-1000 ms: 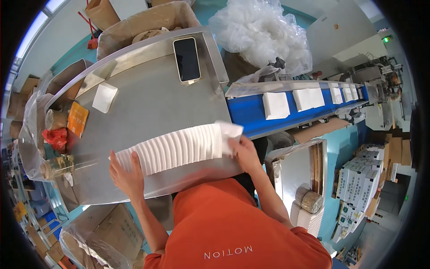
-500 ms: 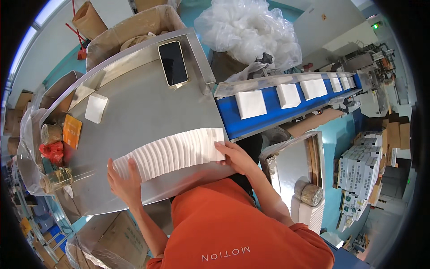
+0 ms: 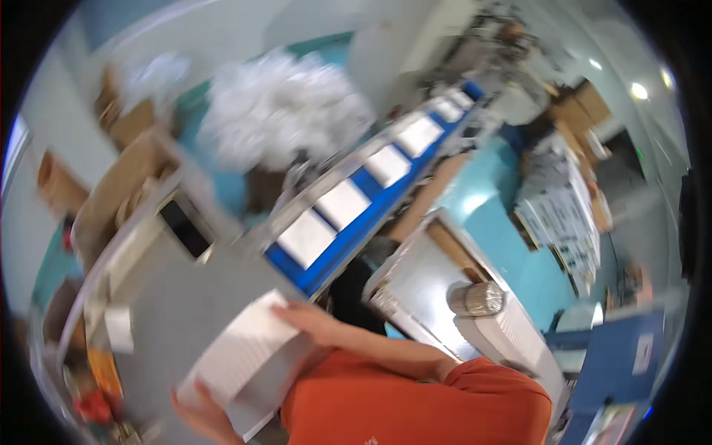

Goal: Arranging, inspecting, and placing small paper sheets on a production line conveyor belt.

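Right hand (image 3: 310, 322): fingers bent over the belt-side end of the row of white folded pieces (image 3: 241, 352), apparently gripping it; motion blur hides the exact contact. Left hand (image 3: 204, 415): thumb and fingers set apart around the opposite end, seemingly closed on it. The row spans between the two hands, low on the steel table (image 3: 222, 278), near the front edge and the orange shirt (image 3: 415, 404). Whether its underside touches the steel: cannot tell.

Progress, as judged: gathering looks well advanced for this row, whose pieces stand packed side by side. Not gathered: a file of white pieces on the blue belt (image 3: 300, 280), plus one loose white piece (image 3: 119, 330) lying alone on the table's left part. A further ribbed white stack (image 3: 512, 341) lies on the side table (image 3: 415, 285) at right, beside a wrapped roll (image 3: 486, 298); it looks like finished work of the same kind, though this is inference.

Edges and room: bare steel lies beyond the row, up to the phone (image 3: 185, 228) near the far rim. The raised rim bounds the left and far sides; an orange packet (image 3: 105, 372) crowds the left. The belt's near end meets the table's right side. Between belt and side table, a dark gap. The side table shows bare shiny surface left of the roll.
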Tool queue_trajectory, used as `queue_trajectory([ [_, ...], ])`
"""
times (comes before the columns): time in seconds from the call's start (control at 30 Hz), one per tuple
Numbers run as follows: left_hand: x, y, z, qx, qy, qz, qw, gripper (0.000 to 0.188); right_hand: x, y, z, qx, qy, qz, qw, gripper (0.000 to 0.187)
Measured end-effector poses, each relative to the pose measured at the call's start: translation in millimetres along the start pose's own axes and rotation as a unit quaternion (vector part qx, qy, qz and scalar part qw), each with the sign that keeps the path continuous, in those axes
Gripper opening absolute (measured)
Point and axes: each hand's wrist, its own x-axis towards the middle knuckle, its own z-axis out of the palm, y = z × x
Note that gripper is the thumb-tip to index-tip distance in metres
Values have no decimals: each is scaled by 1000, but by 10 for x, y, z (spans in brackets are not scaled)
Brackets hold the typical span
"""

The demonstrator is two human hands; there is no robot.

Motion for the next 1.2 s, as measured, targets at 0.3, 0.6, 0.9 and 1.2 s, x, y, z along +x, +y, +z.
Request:
queue_trajectory([
  [0.3,-138,503,-219,71,68,118,988,73,150,88,-427,33,98,-75,992,41],
  [0.6,-163,477,-136,86,109,117,983,70,89,52,82,-44,4,3,999,53],
  [0.9,-127,436,-61,121,104,122,980,71,58,-153,-176,-15,51,7,999,60],
  [1.2,-168,447,-2,114,115,121,979,76,-31,-68,-120,-9,-51,30,998,53],
])
